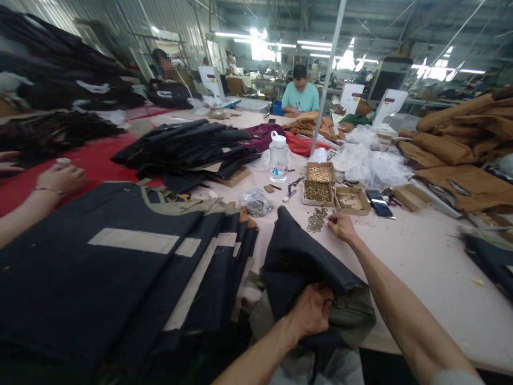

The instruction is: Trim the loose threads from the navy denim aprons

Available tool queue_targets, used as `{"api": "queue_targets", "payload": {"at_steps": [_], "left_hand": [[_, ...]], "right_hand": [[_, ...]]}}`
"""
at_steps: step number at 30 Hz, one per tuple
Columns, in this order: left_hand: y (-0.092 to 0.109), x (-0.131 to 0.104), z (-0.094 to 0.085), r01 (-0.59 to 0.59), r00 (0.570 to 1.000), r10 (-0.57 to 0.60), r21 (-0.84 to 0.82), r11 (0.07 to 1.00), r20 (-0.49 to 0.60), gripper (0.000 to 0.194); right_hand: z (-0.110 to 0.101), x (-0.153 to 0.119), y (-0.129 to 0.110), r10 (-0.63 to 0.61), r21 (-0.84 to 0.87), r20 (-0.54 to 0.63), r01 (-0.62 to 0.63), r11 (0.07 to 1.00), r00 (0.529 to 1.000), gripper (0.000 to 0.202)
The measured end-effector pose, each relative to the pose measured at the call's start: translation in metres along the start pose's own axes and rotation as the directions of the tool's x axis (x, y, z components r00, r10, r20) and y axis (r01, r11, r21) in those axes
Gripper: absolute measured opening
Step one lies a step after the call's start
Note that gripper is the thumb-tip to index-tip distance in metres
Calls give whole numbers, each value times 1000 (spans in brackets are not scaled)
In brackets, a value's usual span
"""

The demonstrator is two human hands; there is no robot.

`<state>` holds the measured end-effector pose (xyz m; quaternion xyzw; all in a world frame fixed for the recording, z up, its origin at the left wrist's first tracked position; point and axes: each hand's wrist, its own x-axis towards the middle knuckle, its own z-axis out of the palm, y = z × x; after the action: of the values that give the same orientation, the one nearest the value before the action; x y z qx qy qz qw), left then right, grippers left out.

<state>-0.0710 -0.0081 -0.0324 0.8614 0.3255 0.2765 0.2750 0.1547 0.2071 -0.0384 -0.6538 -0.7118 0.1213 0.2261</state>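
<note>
Cloth (298, 248), dark navy with an olive-grey inner face, hangs bunched over the near edge of the pale table (425, 256), its pointed upper corner lying on the tabletop. Through the head camera I see my left hand (312, 310) low at the centre, fingers closed on a fold of this cloth, just beside a small brass-coloured fitting (339, 303) on the olive-grey part. My right hand (341, 226) reaches across to the loose pile of metal rings (316, 219); its fingers are drawn together at the pile's right edge, and I cannot tell whether they grip a ring. Behind the pile stand cardboard trays of small metal parts, among them a brass-filled tray (318, 203) and, to its right, a sparsely filled tray (359, 210), with a dark phone (379, 203) next to the latter. Farther back and left I note a clear bottle (278, 163) with a white lid. Left of the cloth lies a fanned stack of dark panels (120, 289) with pale strips; beyond it, at the far left, a co-worker's hand (60, 181) holds a small round object (63, 161).
</note>
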Motion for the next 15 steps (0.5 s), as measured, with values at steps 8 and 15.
{"api": "queue_targets", "payload": {"at_steps": [8, 15], "left_hand": [[-2, 2, 0, 8, 999, -8, -27, 1000, 34, 13], [5, 4, -7, 29, 995, -25, -41, 999, 99, 16]], "right_hand": [[11, 21, 12, 62, -137, 90, -49, 989, 994, 19], [10, 21, 11, 111, -222, 134, -79, 972, 985, 18]]}}
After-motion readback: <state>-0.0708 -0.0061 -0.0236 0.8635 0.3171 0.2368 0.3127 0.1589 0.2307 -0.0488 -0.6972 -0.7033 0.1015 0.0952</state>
